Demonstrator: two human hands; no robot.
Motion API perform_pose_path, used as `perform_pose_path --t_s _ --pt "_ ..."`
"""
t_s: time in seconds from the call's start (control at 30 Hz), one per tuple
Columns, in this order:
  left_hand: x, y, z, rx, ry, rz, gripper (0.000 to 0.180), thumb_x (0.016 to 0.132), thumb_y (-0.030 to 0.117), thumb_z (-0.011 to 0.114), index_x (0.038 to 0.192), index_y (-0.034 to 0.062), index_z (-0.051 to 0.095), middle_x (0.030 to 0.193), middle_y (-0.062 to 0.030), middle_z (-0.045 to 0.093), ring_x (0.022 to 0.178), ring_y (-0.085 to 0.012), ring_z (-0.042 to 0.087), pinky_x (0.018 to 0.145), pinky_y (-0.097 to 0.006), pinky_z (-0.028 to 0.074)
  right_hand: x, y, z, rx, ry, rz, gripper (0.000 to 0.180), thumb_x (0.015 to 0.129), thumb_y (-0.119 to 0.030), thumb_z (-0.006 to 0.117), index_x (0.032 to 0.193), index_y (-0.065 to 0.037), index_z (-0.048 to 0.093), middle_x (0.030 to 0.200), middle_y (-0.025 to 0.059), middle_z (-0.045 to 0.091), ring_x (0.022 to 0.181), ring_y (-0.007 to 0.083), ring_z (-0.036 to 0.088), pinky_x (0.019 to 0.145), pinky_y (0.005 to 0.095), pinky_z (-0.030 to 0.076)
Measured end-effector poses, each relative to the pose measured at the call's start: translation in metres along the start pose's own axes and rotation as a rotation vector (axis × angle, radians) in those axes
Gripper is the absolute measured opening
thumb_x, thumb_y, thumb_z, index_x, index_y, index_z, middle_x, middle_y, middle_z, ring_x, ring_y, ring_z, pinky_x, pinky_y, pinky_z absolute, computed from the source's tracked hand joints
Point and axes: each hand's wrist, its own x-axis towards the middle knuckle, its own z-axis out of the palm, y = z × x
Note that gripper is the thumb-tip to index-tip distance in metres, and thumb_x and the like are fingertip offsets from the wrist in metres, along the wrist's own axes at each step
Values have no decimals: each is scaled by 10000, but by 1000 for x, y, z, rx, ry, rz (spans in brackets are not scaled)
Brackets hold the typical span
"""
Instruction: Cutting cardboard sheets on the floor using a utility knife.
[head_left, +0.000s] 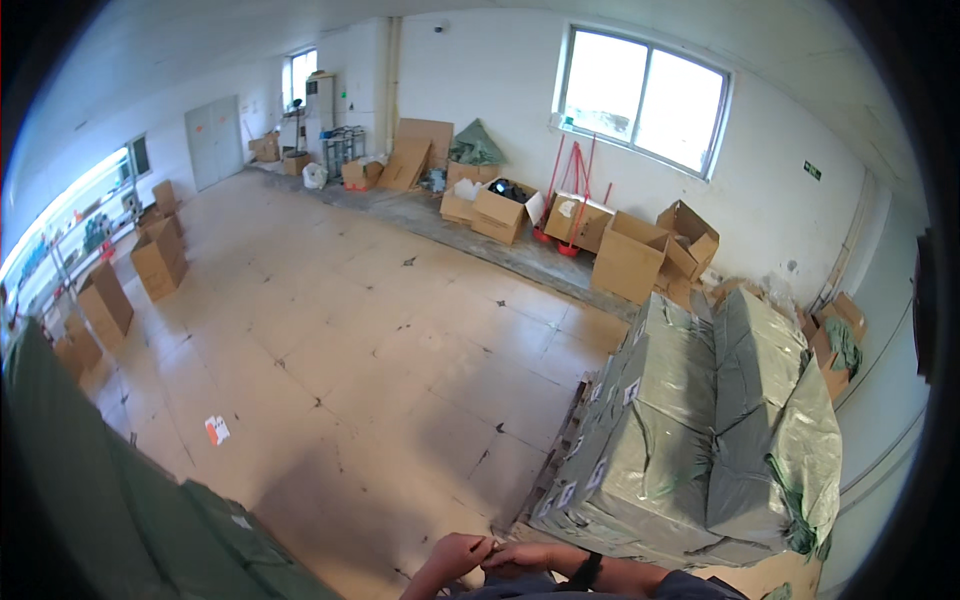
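Note:
At the lower edge my left hand (459,552) and my right hand (516,560) meet in front of my body, their fingers curled and close together. Both look closed. Anything between the fingers is too small or hidden to make out. A black band (586,571) circles my right wrist. Nearest to my right hand stands a stack of large bundles (665,420) wrapped in grey-green plastic sheeting, with white labels on its side.
The stack rests on a pallet (548,468). Green-covered goods (140,500) rise at the left. Open cardboard boxes (628,258) line the far wall, beside red-handled tools (570,200). More boxes (158,258) stand far left. A paper scrap (217,430) lies on the tiled floor (370,340).

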Motion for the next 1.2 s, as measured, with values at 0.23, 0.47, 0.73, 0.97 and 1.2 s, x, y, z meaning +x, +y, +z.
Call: perform_pose_path --t_s 0.23,0.47,0.73,0.97,1.2 --pt "121 -75 -95 -160 52 -115 302 1002 317 560 1014 42 686 783 -124 686 678 -222 648 660 -369 518 78 -133 -78 -94 130 -32 408 1047 -502 439 891 -143 556 651 -84 350 521 61 278 489 245 224" --pt "268 -125 -238 -202 38 -237 301 983 333 614 1122 85 715 918 -101 733 789 -204 697 743 -340 545 180 -303 -167 -457 339 -202 543 1056 -539 351 1090 -76 631 789 -35 543 683 73 476 591 259 393" --pt "372 -188 -389 -589 210 -198 271 963 199 670 1190 55 702 862 -35 687 767 -89 592 715 -265 489 326 -516 -249 -562 99 -142 550 1049 -502 418 1227 -32 641 890 -16 627 750 94 522 684 253 450" --pt "512 -269 -543 -496 196 -125 251 971 175 653 1166 21 692 887 -54 666 755 -109 602 715 -255 486 444 -696 -296 -505 136 -158 495 1051 -465 437 1010 -44 694 783 -17 588 704 95 527 638 256 436" --pt "717 -290 -696 -370 -46 -36 242 968 160 633 1152 9 684 867 -97 696 771 -168 663 715 -316 525 509 -844 -406 -367 456 -101 465 1058 -409 430 1008 -40 708 810 -20 632 635 58 476 571 238 381"
